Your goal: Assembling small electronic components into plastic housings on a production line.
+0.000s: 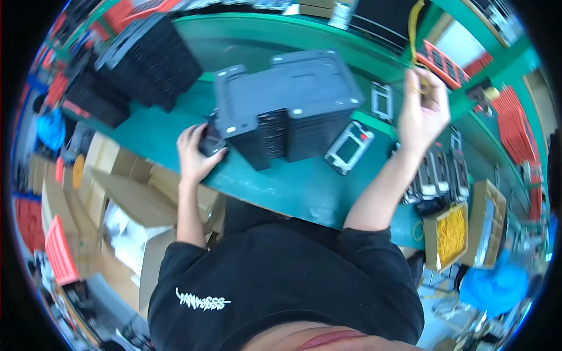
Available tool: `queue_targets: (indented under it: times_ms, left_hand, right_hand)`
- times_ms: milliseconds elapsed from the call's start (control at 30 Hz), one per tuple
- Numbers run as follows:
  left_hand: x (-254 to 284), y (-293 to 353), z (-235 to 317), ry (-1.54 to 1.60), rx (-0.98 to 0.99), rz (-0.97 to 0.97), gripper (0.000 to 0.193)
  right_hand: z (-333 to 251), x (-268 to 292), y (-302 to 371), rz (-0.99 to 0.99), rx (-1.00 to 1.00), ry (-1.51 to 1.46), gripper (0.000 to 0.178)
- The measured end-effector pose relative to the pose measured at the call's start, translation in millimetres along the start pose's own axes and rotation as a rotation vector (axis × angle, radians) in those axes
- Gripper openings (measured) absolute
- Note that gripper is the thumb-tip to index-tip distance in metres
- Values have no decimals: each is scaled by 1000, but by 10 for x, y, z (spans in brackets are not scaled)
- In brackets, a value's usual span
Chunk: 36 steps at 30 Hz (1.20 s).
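My left hand is curled around a small dark block-like part at the left side of the stack of black plastic trays. The part's kind is hard to make out. Raised at the right, my right hand has its fingers closed at the lower end of a yellow cord. That cord runs up out of view. Between the hands, a silver rectangular frame with a red spot lies on the green bench beside the tray stack.
More black tray stacks stand at the far left. A second silver frame lies at the back. At right are several dark and silver parts and a carton of yellow bands. Open cardboard boxes stand left, below the bench.
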<state>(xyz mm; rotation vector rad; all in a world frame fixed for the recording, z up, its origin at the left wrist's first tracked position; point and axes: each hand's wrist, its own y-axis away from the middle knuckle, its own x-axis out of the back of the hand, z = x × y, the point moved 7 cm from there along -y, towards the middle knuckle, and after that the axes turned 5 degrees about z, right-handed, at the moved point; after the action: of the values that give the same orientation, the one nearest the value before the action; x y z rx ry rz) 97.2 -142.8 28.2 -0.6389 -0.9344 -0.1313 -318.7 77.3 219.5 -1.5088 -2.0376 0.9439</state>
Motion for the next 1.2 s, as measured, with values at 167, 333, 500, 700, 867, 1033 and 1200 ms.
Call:
queue_targets:
  times_ms: [167, 333, 500, 700, 867, 1033, 1200]
  left_hand:
    - [44, 120, -10, 19, 34, 51, 83]
    - [-18, 77, 18, -36, 55, 22, 88]
    - [-20, 60, 51, -92, 27, 29, 89]
    - [62, 67, 29, -89, 54, 33, 89]
    - [8, 45, 48, -43, 62, 24, 89]
    - [92, 108, 5, -26, 102, 35, 90]
    - [17, 38, 40, 2, 58, 38, 89]
  right_hand:
    - [141, 24, -32, 28, -61, -56, 17]
    - [380, 81, -75, 0, -165, 25, 21]
    - [705, -305, 50, -354, -398, -150, 23]
    - [1983, -485, -67, -466, -256, 288, 38]
    - [3256, -423, 135, -747, -113, 1007, 23]
    - [3198, -395, 56, -905, -229, 1061, 25]
    - [3182, 239, -532, -439, -369, 1114, 46]
